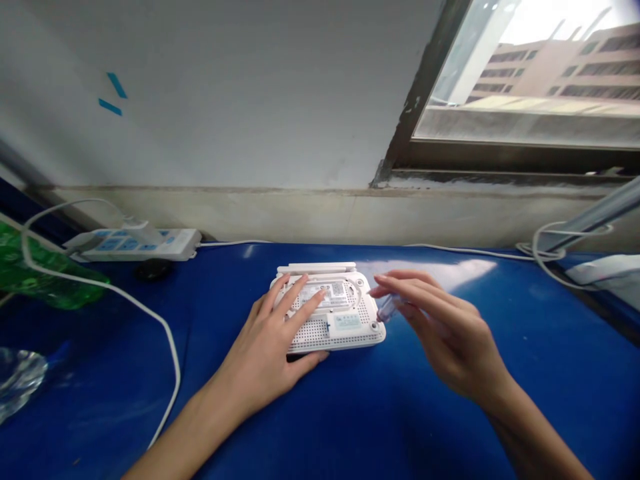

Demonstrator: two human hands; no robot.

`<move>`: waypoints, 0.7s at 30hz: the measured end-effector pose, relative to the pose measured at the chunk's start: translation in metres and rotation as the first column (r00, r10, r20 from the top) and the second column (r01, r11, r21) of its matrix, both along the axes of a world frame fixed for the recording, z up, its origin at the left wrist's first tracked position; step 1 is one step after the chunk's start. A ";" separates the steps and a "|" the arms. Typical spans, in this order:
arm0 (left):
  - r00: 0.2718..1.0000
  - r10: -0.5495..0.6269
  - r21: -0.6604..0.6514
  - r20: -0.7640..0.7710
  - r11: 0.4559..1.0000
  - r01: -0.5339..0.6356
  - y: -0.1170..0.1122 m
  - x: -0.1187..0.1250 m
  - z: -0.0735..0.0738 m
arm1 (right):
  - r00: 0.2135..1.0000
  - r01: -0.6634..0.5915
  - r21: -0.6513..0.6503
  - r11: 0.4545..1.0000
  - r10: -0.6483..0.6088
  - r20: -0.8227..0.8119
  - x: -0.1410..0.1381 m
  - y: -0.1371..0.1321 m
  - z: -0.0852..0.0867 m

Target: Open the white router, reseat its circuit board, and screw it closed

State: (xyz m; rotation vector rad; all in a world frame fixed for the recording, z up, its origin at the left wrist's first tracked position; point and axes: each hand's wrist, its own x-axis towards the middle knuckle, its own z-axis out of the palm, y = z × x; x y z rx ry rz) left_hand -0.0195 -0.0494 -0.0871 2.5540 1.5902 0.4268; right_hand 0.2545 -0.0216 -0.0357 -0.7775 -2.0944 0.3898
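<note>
A white router (313, 331) lies underside up on the blue tabletop, with labels, rows of vent holes and round corner recesses showing. Along its far edge runs a folded white antenna (320, 269). My left hand (270, 340) rests spread over its left half, fingers flat on the labelled face and thumb along the near edge. At the right side, my right hand (450, 333) pinches a small translucent tool (389, 308). The tool tilts down toward the near right corner recess; its exact kind is unclear, and I cannot tell whether its tip touches.
A white power strip (185, 245) with a plug stands by the wall, a black round object (153, 269) before it. A white cable (167, 333) loops down the left side, near a green plastic bottle (60, 280) and clear plastic (20, 380). More cable (543, 257) coils at right.
</note>
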 end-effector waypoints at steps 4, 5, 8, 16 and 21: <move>1.000 0.007 0.000 -0.007 1.000 -0.007 -0.001 0.000 0.000 | 0.995 0.101 0.123 0.987 -0.097 -0.032 0.001 0.003 -0.001; 1.000 0.007 0.002 -0.005 1.000 -0.007 -0.001 0.000 0.000 | 0.992 0.125 0.138 0.982 -0.123 -0.025 0.001 0.004 -0.001; 1.000 0.004 -0.004 -0.001 1.000 -0.004 -0.001 0.000 0.000 | 0.993 0.108 0.096 0.990 -0.112 0.039 0.001 0.003 -0.001; 1.000 0.010 -0.007 -0.002 1.000 -0.010 -0.001 0.001 0.000 | 0.998 0.066 0.058 0.996 -0.066 -0.001 0.003 -0.003 -0.001; 1.000 0.008 -0.007 0.002 1.000 -0.008 -0.002 0.001 0.000 | 0.993 0.103 0.130 0.986 -0.109 0.041 0.000 -0.004 -0.003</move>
